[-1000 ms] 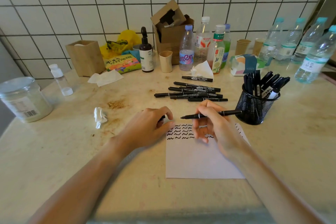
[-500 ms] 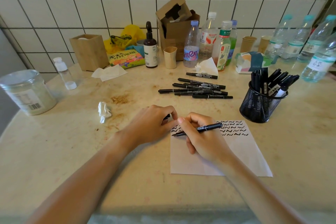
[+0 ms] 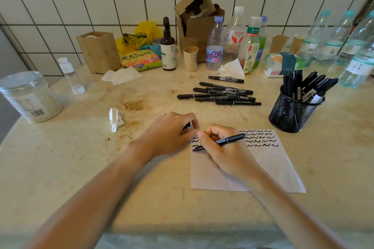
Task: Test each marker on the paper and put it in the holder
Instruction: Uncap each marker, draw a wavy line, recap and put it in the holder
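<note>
The right hand (image 3: pixel 224 151) is curled tight around a black marker (image 3: pixel 220 142), gripping it like a pen. The marker slants down to the left, its tip touching the paper (image 3: pixel 269 168) near the left edge, just under the rows of black squiggles (image 3: pixel 261 137) that run across the top of the sheet. The heel of the hand rests on the paper.

The left hand (image 3: pixel 172 133) sits just beside the paper's upper left corner, fingers bent inward and pinched on a small dark thing, most likely the marker's cap (image 3: pixel 187 125); only a sliver of it shows, so I cannot say for sure. The two thumbs nearly meet.

Beyond the hands, a loose pile of markers (image 3: pixel 220 95) lies flat on the table (image 3: pixel 60 168), all capped and pointing roughly left to right. To the right of the paper stands the holder (image 3: pixel 291 115), a black mesh cup, with a bunch of markers standing upright in it.

A crumpled tissue (image 3: pixel 115 119) lies to the left of the hands, with brownish stains on the tabletop near it. A big clear jar (image 3: pixel 30 97) stands at the far left. Along the tiled wall there is a wooden box (image 3: pixel 99 52), a dark pump bottle (image 3: pixel 168 46), an open cardboard box (image 3: pixel 196 24), several drink bottles (image 3: pixel 234 34) and a tissue pack (image 3: pixel 283 64); more water bottles (image 3: pixel 344 34) line the right side.
</note>
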